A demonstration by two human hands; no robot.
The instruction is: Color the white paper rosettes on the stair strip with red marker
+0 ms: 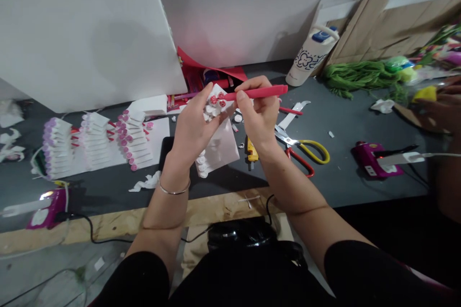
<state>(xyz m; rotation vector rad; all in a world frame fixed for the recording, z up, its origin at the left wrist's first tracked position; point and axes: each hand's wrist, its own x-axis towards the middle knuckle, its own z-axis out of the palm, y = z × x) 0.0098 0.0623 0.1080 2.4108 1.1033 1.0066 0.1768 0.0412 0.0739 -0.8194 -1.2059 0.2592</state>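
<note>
My left hand (194, 124) is closed around a small bunch of rolled paper roses (218, 100), some coloured red and others white. A red marker (266, 91) is pinched in my right hand (260, 117), its front end at the red roses. Below my hands lies a white card (228, 146) with white paper rolls along its left edge. To the right of it rest a yellow tool (252, 149), partly hidden by my wrist, and scissors (297, 143) with one yellow and one red handle.
At left lie rows of purple-tipped paper stems (57, 146) and pink-tipped stems (129, 139). Purple power strips (46, 208) sit at left and right. A white tumbler (311, 57) stands at the back beside green yarn (360, 74). Another person's hand (441, 103) is at far right.
</note>
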